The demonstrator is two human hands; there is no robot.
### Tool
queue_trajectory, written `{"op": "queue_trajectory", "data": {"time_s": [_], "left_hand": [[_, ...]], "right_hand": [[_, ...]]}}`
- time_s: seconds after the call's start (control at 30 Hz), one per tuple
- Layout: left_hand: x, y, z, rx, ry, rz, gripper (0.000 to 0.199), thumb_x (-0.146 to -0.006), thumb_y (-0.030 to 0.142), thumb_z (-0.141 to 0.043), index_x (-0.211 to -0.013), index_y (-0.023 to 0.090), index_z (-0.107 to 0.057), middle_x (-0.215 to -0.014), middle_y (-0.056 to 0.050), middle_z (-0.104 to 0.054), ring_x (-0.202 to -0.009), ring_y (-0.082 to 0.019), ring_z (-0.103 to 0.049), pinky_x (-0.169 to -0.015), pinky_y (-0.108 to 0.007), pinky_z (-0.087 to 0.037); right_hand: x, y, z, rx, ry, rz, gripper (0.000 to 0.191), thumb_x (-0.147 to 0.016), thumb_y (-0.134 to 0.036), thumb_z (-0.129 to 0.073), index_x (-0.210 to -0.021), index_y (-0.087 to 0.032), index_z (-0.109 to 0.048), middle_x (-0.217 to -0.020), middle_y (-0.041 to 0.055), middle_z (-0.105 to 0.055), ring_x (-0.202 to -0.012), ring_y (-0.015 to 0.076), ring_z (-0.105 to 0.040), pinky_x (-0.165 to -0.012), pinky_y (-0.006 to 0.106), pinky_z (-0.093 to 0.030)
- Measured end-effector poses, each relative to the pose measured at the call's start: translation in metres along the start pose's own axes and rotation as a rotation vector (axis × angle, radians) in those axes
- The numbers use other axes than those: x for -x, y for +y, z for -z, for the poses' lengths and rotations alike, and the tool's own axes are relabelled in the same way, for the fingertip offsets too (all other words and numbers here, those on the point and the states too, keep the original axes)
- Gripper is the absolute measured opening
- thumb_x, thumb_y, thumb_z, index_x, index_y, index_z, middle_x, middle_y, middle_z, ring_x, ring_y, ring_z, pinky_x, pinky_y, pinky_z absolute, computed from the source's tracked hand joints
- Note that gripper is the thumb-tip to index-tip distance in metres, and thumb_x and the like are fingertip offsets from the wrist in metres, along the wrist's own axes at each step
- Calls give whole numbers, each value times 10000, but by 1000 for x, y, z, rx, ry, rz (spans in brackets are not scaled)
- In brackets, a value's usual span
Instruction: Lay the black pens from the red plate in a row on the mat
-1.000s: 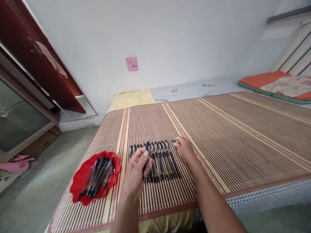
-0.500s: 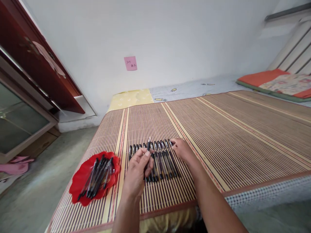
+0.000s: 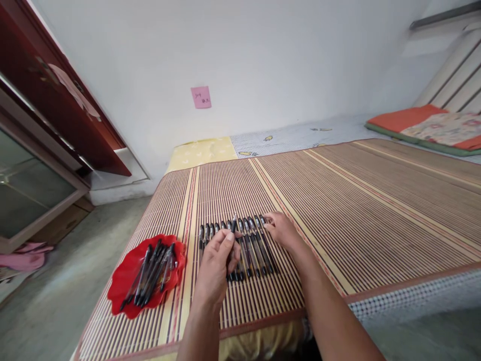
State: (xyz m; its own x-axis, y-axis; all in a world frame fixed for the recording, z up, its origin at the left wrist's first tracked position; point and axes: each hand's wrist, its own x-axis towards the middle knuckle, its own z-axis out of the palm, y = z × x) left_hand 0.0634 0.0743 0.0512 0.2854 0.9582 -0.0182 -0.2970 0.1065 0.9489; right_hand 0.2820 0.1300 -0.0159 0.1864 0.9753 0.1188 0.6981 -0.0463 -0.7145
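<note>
Several black-capped pens [image 3: 259, 250] lie side by side in a row on the striped bamboo mat [image 3: 319, 210]. Above the row's middle, my left hand [image 3: 218, 255] pinches a pen [image 3: 234, 224] with its tip pointing up and away; the hand hides part of the row. My right hand [image 3: 281, 229] is at the far right end of the row, its fingertips closed at the top of the last pen. More pens [image 3: 150, 273] are heaped in a red scalloped dish [image 3: 126, 271] at the left.
Behind the mat stands a white wall with a pink note [image 3: 201, 97]. Folded orange and floral bedding [image 3: 432, 125] lies at the far right. A dark red door [image 3: 56, 90] and a glass-fronted cabinet [image 3: 30, 185] are at the left.
My left hand has moved slightly right with the pen in it. My right hand has stayed almost in place at the row's right end.
</note>
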Motion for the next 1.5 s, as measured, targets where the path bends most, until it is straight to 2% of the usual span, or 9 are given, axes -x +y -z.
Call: {"op": "queue_trajectory", "data": {"time_s": [0.1, 0.2, 0.3, 0.43, 0.7, 0.87, 1.07, 1.23, 1.5], "left_hand": [[-1, -2, -1, 1, 26, -4, 277, -902, 437, -672, -908, 173, -587, -588, 83, -490, -438, -34, -269, -441, -172, -209], [-3, -5, -1, -63, 71, -31, 297, -864, 449, -710, -912, 181, -590, -615, 73, -515, -455, -40, -299, -437, -165, -213], [-3, -8, -2, -162, 121, -77, 277, -847, 431, -727, -906, 190, -604, -652, 63, -522, -506, -54, -373, -466, -161, -268], [-1, -9, -4, -265, 178, -162, 233, -830, 392, -739, -880, 199, -618, -664, 59, -517, -530, -71, -401, -481, -179, -293], [2, -7, -5, -248, -9, -61, 370, -957, 507, -541, -853, 169, -649, -608, 26, -544, -511, -90, -441, -504, -203, -353], [2, -6, -10, -174, 133, -86, 359, -755, 427, -807, -850, 207, -540, -671, 59, -555, -497, -78, -457, -452, -174, -347], [2, -7, -7, -84, -61, 40, 367, -931, 511, -579, -790, 172, -580, -590, 31, -545, -487, -82, -452, -481, -190, -352], [1, -6, -11, -110, 53, -12, 359, -771, 439, -796, -834, 198, -537, -591, 74, -536, -450, -72, -449, -448, -182, -340], [2, -11, -13, -23, -84, 61, 343, -880, 498, -656, -834, 168, -570, -604, 40, -553, -440, -68, -442, -432, -189, -309]], "right_hand": [[7, -21, 18, -255, 47, 10, 245, -878, -216, -622, -1078, -143, -743, -991, 118, -746, -887, 216, -697, -818, 345, -535], [20, -50, 31, -599, -71, 88, 265, -920, -384, -615, -1041, -183, -739, -912, 69, -734, -727, 163, -664, -633, 286, -511], [32, -78, 31, -793, -207, 146, 267, -891, -448, -672, -946, -193, -733, -850, 39, -711, -677, 128, -620, -584, 252, -475], [39, -97, 24, -912, -210, 147, 260, -787, -431, -793, -802, -189, -700, -704, -17, -631, -598, 99, -548, -575, 244, -455], [40, -97, 32, -909, -230, 180, 198, -839, -376, -739, -794, -190, -689, -657, -31, -599, -592, 101, -531, -592, 253, -449], [40, -96, 30, -862, -202, 210, 189, -830, -370, -743, -773, -197, -690, -666, -34, -590, -604, 102, -525, -603, 252, -454], [40, -94, 34, -889, -251, 204, 180, -835, -370, -729, -803, -196, -701, -686, -22, -608, -609, 110, -529, -603, 257, -453], [39, -90, 36, -855, -267, 211, 155, -855, -345, -721, -841, -191, -717, -727, -18, -622, -645, 109, -546, -644, 258, -463], [40, -88, 42, -933, -346, 189, 161, -871, -335, -690, -910, -184, -731, -695, -22, -603, -613, 103, -525, -609, 250, -440]]}}
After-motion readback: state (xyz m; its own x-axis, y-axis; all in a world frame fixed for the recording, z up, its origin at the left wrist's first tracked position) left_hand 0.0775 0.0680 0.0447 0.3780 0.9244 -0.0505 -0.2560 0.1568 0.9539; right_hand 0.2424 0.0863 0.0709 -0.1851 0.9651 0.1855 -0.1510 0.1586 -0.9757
